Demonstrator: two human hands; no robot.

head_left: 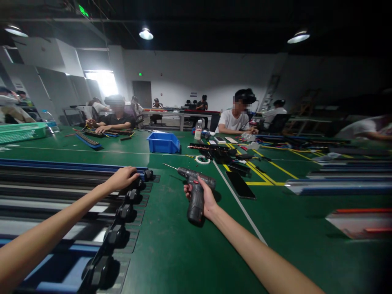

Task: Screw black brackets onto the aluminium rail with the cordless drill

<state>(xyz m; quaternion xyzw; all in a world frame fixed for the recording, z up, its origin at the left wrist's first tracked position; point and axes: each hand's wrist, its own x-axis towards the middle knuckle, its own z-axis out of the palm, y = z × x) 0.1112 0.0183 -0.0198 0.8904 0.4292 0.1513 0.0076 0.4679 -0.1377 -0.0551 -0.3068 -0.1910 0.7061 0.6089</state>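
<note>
My right hand is wrapped around the handle of a black cordless drill, a finger near its trigger. The drill's long thin bit points left, toward the ends of the rails, and touches nothing. My left hand is closed over the far end of a blue rail, next to its black end cap. Nearer to me lie several long blue, black and silver rails side by side, with black knob-like caps and thin slotted plates at their right ends.
On the green table, a blue bin stands ahead. A white tape ring, dark phone-like slab and bottle lie or stand to the right. More rails are at far right. Co-workers sit across the table.
</note>
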